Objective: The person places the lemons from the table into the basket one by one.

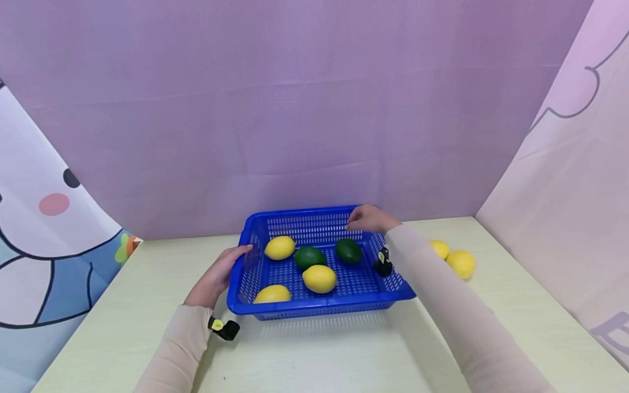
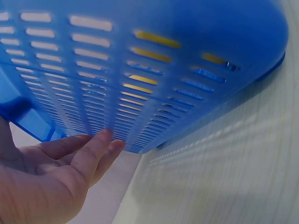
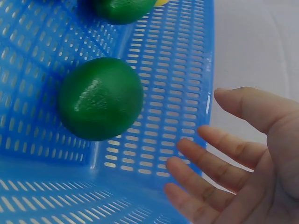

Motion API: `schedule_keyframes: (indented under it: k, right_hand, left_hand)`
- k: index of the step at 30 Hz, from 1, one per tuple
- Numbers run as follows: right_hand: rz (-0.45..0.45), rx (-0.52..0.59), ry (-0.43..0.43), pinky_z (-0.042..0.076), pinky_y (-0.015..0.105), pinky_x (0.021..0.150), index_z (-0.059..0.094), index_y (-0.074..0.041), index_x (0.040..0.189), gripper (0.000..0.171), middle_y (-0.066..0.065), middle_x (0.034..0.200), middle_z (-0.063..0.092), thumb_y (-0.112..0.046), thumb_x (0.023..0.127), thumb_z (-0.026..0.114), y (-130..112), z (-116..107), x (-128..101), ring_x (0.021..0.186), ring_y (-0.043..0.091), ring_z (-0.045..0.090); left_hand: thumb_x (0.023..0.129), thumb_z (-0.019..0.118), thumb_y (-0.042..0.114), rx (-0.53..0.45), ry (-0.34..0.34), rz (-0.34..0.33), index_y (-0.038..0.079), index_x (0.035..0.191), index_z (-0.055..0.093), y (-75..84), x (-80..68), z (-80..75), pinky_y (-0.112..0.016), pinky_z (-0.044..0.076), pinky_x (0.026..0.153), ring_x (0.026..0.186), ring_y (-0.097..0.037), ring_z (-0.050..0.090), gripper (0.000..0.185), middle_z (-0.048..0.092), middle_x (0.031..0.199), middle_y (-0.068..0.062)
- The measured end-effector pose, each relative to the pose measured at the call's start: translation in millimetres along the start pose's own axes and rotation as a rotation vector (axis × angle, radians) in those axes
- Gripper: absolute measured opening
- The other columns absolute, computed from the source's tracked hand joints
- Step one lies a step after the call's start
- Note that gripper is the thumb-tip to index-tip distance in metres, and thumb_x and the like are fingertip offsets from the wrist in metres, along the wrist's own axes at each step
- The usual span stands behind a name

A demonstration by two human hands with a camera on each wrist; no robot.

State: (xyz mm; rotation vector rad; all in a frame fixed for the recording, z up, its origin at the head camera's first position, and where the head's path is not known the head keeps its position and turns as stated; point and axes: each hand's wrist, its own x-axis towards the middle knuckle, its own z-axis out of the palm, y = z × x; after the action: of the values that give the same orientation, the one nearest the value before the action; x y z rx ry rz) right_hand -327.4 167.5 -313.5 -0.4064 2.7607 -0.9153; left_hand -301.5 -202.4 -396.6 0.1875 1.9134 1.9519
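A blue plastic basket [image 1: 344,302] with slotted walls stands on the table, holding three yellow lemons and two dark green limes. My left hand [image 1: 220,275] holds its left rim, thumb over the edge; in the left wrist view, the fingers [image 2: 91,156] lie along the outer wall. My right hand [image 1: 372,219] hovers at the back right corner with nothing in it. Its fingers [image 3: 212,170] are loosely spread beside the rim in the right wrist view. Closest to that hand is one lime [image 3: 100,99]; the other lime [image 1: 310,257] lies between lemons, including a front lemon [image 1: 320,279].
Two more lemons [image 1: 461,264] lie on the table right of the basket, partly behind my right sleeve [image 1: 452,311]. A purple cloth backdrop [image 1: 304,109] rises behind the pale table [image 1: 314,355], with printed cloth on both sides.
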Motion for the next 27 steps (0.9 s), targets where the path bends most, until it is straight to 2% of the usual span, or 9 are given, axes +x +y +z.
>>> schedule_keyframes:
  k: [4, 7, 14, 22, 27]
  right_hand:
    - [-0.075, 0.051, 0.023, 0.046, 0.047, 0.094, 0.058, 0.006, 0.114, 0.034, 0.021, 0.117, 0.059, -0.019, 0.092, 0.059, 0.2, -4.4, -3.1, 0.111, 0.035, 0.054]
    - [-0.098, 0.072, 0.016, 0.045, 0.047, 0.095, 0.057, 0.007, 0.116, 0.035, 0.022, 0.117, 0.059, -0.018, 0.092, 0.058, 1.4, -8.1, -6.2, 0.111, 0.036, 0.054]
    - [-0.094, 0.060, 0.024, 0.043, 0.049, 0.097, 0.057, 0.005, 0.119, 0.036, 0.019, 0.118, 0.061, -0.020, 0.092, 0.057, 7.0, -20.9, -16.1, 0.113, 0.035, 0.054]
    - [-0.083, 0.122, 0.023, 0.034, 0.056, 0.103, 0.055, -0.001, 0.124, 0.040, 0.017, 0.125, 0.057, -0.026, 0.094, 0.056, 17.2, -38.9, -35.1, 0.122, 0.036, 0.046]
    - [-0.082, 0.162, 0.026, 0.038, 0.054, 0.101, 0.053, -0.002, 0.126, 0.043, 0.018, 0.125, 0.056, -0.030, 0.094, 0.057, 21.5, -48.5, -47.5, 0.119, 0.035, 0.049]
  left_hand:
    - [0.100, 0.040, 0.038, -0.004, -0.003, 0.003, -0.008, 0.142, 0.026, -0.1, -0.6, 0.0, -0.032, 0.057, 0.074, 0.085, -0.017, 0.069, 0.063, 0.068, 0.102, -0.006]
    - [0.100, 0.040, 0.038, -0.004, -0.007, 0.003, -0.008, 0.142, 0.026, 0.4, -0.9, 0.1, -0.032, 0.056, 0.074, 0.085, -0.017, 0.069, 0.063, 0.068, 0.103, -0.007]
    - [0.100, 0.041, 0.039, 0.011, 0.018, -0.009, -0.007, 0.141, 0.029, 1.0, -1.3, 0.9, -0.033, 0.056, 0.075, 0.086, -0.019, 0.068, 0.063, 0.067, 0.105, -0.009]
    - [0.099, 0.042, 0.039, 0.018, 0.023, -0.008, -0.007, 0.141, 0.029, 1.2, -2.6, 3.7, -0.035, 0.056, 0.077, 0.090, -0.022, 0.068, 0.063, 0.066, 0.108, -0.012]
    - [0.100, 0.041, 0.039, 0.017, 0.014, -0.006, -0.007, 0.142, 0.028, 2.2, -2.6, 4.3, -0.034, 0.056, 0.076, 0.090, -0.021, 0.068, 0.063, 0.067, 0.107, -0.011]
